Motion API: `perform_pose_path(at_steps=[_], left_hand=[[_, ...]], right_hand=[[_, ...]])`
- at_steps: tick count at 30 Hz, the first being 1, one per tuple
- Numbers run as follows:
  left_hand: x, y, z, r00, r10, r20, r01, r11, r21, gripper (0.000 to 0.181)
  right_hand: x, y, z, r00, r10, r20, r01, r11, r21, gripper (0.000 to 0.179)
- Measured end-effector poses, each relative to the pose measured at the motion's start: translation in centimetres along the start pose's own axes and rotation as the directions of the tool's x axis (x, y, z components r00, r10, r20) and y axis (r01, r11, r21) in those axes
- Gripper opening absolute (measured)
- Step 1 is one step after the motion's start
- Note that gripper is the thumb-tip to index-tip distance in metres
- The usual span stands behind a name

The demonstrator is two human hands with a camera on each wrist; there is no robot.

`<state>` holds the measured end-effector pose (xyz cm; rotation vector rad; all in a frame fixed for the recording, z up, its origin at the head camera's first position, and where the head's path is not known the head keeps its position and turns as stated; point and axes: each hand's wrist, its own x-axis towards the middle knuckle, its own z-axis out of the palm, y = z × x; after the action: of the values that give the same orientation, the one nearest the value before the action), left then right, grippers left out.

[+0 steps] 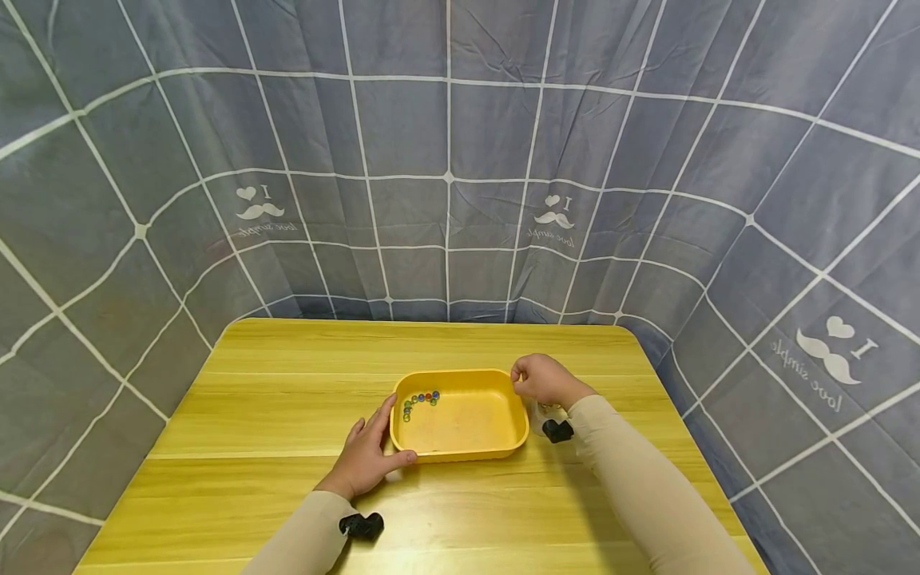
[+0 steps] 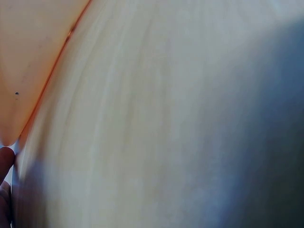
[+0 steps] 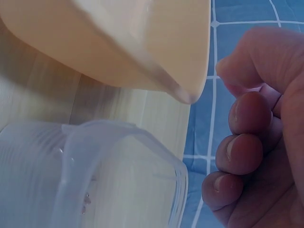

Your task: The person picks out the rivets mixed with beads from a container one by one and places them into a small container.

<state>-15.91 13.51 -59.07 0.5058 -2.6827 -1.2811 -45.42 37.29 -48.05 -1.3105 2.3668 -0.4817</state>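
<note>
A yellow plastic tray (image 1: 460,457) holds several coloured glass marbles (image 1: 421,398), lined up in a bent row near its left end. My left hand (image 1: 366,455) rests against the tray's near left corner, its fingers laid along the left side and its thumb by the front rim. Above the tray's right rim is my right hand (image 1: 542,380). In the right wrist view its fingers (image 3: 240,154) are curled, and nothing shows between them; the inside of the palm is partly hidden. Below that hand stands a translucent ribbed plastic cup (image 3: 118,128), with small unclear things inside.
The tray stands on a yellow wood-grain table (image 1: 302,399). A grey curtain (image 1: 410,208) with white grid lines hangs behind and around the table. A black wrist device (image 1: 362,526) is worn at the left sleeve, another black device (image 1: 557,431) at the right.
</note>
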Motion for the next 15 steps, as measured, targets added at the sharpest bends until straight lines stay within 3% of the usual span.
perform_pose_path(at_steps=[15], left_hand=[[0.01, -0.23, 0.02, 1.0, 0.007, 0.002, -0.007, 1.0, 0.0, 0.116]], right_hand=[[-0.46, 0.77, -0.51, 0.999, 0.005, -0.039, -0.006, 1.0, -0.01, 0.004]])
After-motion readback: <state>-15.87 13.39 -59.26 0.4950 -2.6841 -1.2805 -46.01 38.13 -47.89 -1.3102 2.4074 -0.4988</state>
